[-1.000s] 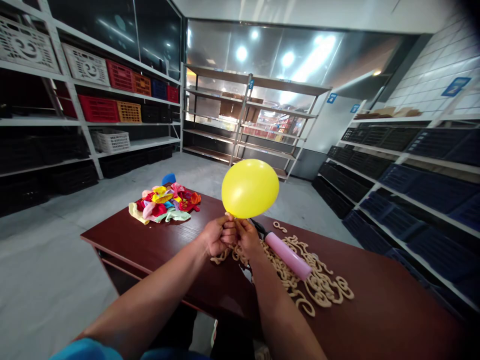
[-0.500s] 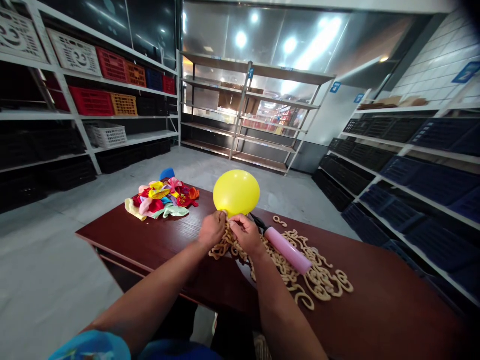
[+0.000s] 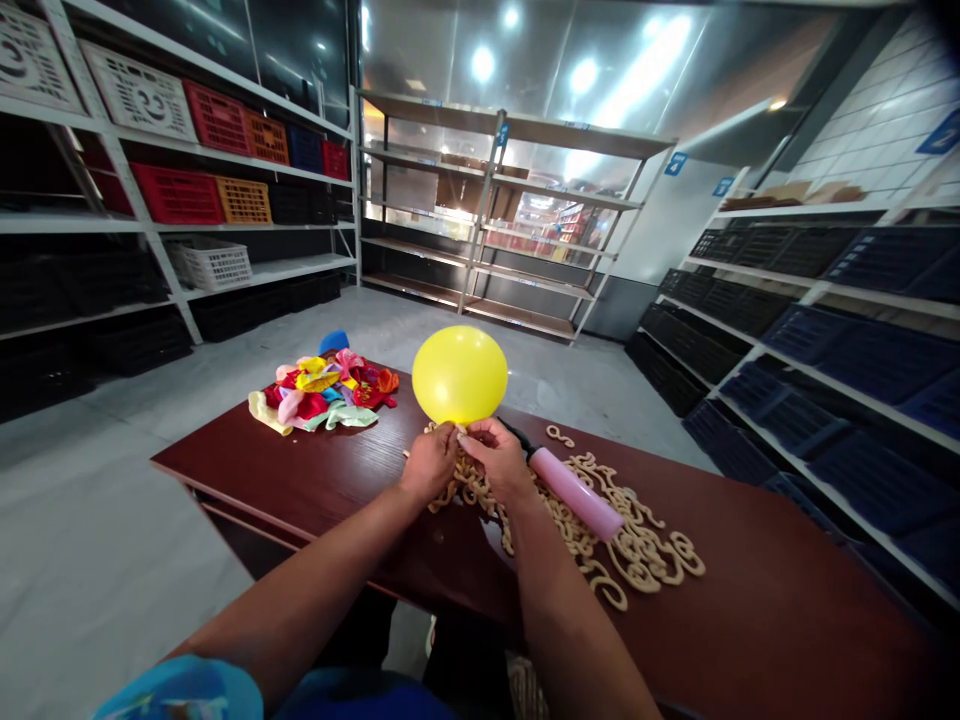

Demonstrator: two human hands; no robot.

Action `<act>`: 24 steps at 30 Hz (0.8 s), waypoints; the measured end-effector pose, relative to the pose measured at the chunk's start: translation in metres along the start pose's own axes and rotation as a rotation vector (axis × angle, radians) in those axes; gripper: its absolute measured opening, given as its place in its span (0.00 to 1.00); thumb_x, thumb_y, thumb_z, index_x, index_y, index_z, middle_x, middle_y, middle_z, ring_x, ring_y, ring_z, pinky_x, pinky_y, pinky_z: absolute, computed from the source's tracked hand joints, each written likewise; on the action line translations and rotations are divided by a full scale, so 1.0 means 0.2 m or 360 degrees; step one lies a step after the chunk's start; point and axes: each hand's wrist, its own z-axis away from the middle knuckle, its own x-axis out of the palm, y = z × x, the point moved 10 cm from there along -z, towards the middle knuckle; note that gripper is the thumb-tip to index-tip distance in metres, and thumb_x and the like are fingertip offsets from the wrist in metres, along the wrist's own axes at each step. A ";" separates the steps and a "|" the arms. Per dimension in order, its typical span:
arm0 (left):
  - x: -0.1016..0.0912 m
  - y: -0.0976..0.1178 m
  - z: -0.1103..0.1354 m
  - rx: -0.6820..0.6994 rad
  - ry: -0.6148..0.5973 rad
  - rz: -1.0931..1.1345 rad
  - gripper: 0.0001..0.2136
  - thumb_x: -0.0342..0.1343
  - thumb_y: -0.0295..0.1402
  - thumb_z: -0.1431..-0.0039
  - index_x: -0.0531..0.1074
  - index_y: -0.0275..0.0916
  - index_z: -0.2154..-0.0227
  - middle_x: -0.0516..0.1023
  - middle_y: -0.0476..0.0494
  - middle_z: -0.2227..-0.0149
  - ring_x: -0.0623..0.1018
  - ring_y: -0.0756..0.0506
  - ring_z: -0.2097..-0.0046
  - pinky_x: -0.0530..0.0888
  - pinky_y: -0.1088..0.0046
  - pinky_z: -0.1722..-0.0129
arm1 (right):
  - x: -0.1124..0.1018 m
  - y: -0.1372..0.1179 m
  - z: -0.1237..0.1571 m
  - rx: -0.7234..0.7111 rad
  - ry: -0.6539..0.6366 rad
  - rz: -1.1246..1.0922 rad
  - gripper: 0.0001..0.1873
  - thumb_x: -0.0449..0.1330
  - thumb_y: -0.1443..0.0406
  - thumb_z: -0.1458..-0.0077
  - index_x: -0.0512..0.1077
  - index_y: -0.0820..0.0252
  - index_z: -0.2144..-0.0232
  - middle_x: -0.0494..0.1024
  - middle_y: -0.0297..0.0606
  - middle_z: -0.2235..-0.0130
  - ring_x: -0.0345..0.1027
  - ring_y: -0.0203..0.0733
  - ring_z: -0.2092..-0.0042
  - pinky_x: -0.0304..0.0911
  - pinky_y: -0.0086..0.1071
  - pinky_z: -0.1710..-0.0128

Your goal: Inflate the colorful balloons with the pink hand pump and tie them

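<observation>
A blown-up yellow balloon (image 3: pixel 460 374) stands above my hands, its neck end pointing down at my fingers. My left hand (image 3: pixel 433 464) is closed in a pinch at the neck. Beside it, my right hand (image 3: pixel 495 455) pinches at the same spot, with the thumb and fingertips meeting the left ones. The neck itself is mostly hidden by my fingers. Under and right of my hands lies a heap of curly tan scroll-shaped pieces (image 3: pixel 637 560). A pink hand pump (image 3: pixel 576 492) with a black end rests on that heap, close to my right hand.
A pile of limp, many-coloured balloons (image 3: pixel 322 392) lies on the left of the dark red-brown table (image 3: pixel 300 480). Behind it shows a blue rounded thing (image 3: pixel 334 342). Shelving (image 3: pixel 480 210) stands at the back; racks of crates (image 3: pixel 180 195) and dark bins (image 3: pixel 787 340) line both sides.
The balloon has shifted slightly left and up in view. My right hand's fingers have come closer against my left hand at the neck.
</observation>
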 end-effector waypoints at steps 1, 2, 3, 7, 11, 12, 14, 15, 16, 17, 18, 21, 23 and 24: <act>0.00 0.00 0.00 0.0009 -0.0009 -0.0022 0.13 0.39 0.36 0.39 0.67 0.39 0.70 0.74 0.44 0.71 0.72 0.48 0.69 0.62 0.74 0.69 | 0.01 0.03 0.00 0.0098 -0.0024 -0.0063 0.15 0.65 0.58 0.61 0.68 0.58 0.72 0.70 0.27 0.76 0.59 0.29 0.78 0.53 0.24 0.81; 0.01 0.00 0.01 0.0014 -0.0019 -0.0049 0.13 0.39 0.36 0.39 0.67 0.39 0.70 0.74 0.44 0.71 0.72 0.48 0.69 0.63 0.74 0.69 | 0.01 0.05 0.00 0.0172 -0.0050 -0.0100 0.15 0.66 0.58 0.62 0.68 0.58 0.73 0.69 0.27 0.77 0.58 0.29 0.79 0.49 0.24 0.83; 0.01 0.00 0.01 0.0015 -0.0029 -0.0077 0.13 0.39 0.36 0.39 0.67 0.39 0.71 0.74 0.44 0.71 0.72 0.48 0.69 0.63 0.74 0.69 | 0.02 0.06 0.01 0.0229 -0.0073 -0.0122 0.15 0.66 0.58 0.63 0.68 0.59 0.74 0.68 0.27 0.78 0.57 0.28 0.80 0.47 0.24 0.85; 0.03 -0.01 0.03 0.0028 -0.0068 -0.0127 0.13 0.38 0.34 0.39 0.67 0.38 0.70 0.74 0.42 0.70 0.72 0.48 0.68 0.64 0.73 0.67 | 0.02 0.10 0.01 0.0345 -0.0081 -0.0122 0.14 0.67 0.58 0.63 0.68 0.59 0.77 0.67 0.26 0.82 0.56 0.28 0.82 0.44 0.24 0.86; 0.04 -0.01 0.02 0.0052 -0.0032 0.0021 0.15 0.37 0.37 0.38 0.67 0.38 0.70 0.73 0.42 0.70 0.72 0.48 0.68 0.64 0.73 0.67 | 0.00 0.10 0.00 0.0283 -0.0042 -0.0091 0.13 0.65 0.57 0.61 0.67 0.59 0.78 0.66 0.26 0.83 0.55 0.29 0.83 0.45 0.25 0.85; 0.04 -0.01 0.02 0.0056 -0.0020 0.0089 0.15 0.37 0.38 0.38 0.67 0.38 0.70 0.73 0.43 0.70 0.72 0.48 0.68 0.64 0.73 0.67 | 0.00 0.09 -0.01 0.0248 -0.0034 -0.0088 0.13 0.64 0.57 0.60 0.67 0.59 0.78 0.66 0.26 0.83 0.55 0.29 0.83 0.46 0.25 0.85; 0.05 0.00 0.01 0.0058 -0.0014 0.0225 0.16 0.38 0.39 0.38 0.67 0.38 0.72 0.73 0.43 0.71 0.72 0.48 0.69 0.64 0.73 0.68 | -0.01 0.08 -0.01 0.0178 0.0013 -0.0041 0.12 0.62 0.56 0.58 0.66 0.58 0.77 0.66 0.26 0.82 0.56 0.30 0.82 0.49 0.25 0.84; 0.05 0.00 0.01 0.0056 -0.0019 0.0291 0.16 0.38 0.39 0.38 0.67 0.38 0.73 0.73 0.44 0.72 0.71 0.48 0.69 0.64 0.73 0.68 | -0.02 0.07 -0.01 0.0138 0.0051 0.0016 0.12 0.61 0.56 0.57 0.66 0.58 0.76 0.67 0.26 0.82 0.58 0.30 0.81 0.51 0.25 0.83; 0.06 0.00 0.01 0.0052 -0.0033 0.0356 0.16 0.38 0.39 0.39 0.67 0.37 0.74 0.73 0.44 0.73 0.71 0.49 0.70 0.64 0.73 0.68 | -0.03 0.06 -0.01 0.0091 0.0098 0.0095 0.12 0.60 0.56 0.56 0.66 0.58 0.75 0.68 0.27 0.81 0.59 0.31 0.80 0.53 0.26 0.82; 0.07 0.00 0.01 0.0046 -0.0056 0.0420 0.17 0.38 0.39 0.39 0.66 0.37 0.75 0.72 0.45 0.74 0.71 0.49 0.71 0.64 0.74 0.69 | -0.05 0.04 -0.01 0.0033 0.0152 0.0190 0.12 0.59 0.56 0.56 0.65 0.58 0.75 0.68 0.28 0.80 0.60 0.32 0.79 0.55 0.26 0.81; 0.08 0.00 0.01 0.0038 -0.0085 0.0482 0.17 0.38 0.40 0.39 0.66 0.37 0.76 0.72 0.45 0.74 0.70 0.49 0.71 0.65 0.74 0.69 | -0.06 0.01 -0.01 -0.0034 0.0202 0.0293 0.11 0.58 0.56 0.55 0.65 0.58 0.74 0.69 0.28 0.79 0.61 0.33 0.78 0.57 0.27 0.79; 0.09 -0.03 0.00 -0.0019 -0.0102 0.0575 0.17 0.39 0.41 0.40 0.67 0.37 0.74 0.72 0.46 0.75 0.70 0.49 0.71 0.65 0.74 0.69 | -0.05 -0.06 0.01 -0.0226 0.0240 0.0516 0.10 0.57 0.57 0.53 0.66 0.57 0.73 0.70 0.30 0.77 0.63 0.34 0.75 0.60 0.27 0.75; 0.08 -0.06 -0.01 -0.0067 -0.0056 0.0539 0.15 0.41 0.40 0.41 0.67 0.37 0.72 0.72 0.46 0.74 0.70 0.49 0.71 0.64 0.74 0.70 | -0.03 -0.10 0.02 -0.0329 0.0181 0.0567 0.09 0.56 0.58 0.51 0.67 0.57 0.72 0.71 0.31 0.75 0.64 0.34 0.74 0.61 0.28 0.72; 0.07 -0.07 -0.01 -0.0094 -0.0030 0.0502 0.14 0.41 0.40 0.41 0.67 0.37 0.72 0.72 0.47 0.74 0.70 0.49 0.71 0.63 0.74 0.70 | -0.02 -0.12 0.02 -0.0380 0.0151 0.0576 0.09 0.56 0.58 0.51 0.68 0.57 0.72 0.71 0.32 0.73 0.64 0.34 0.72 0.62 0.28 0.71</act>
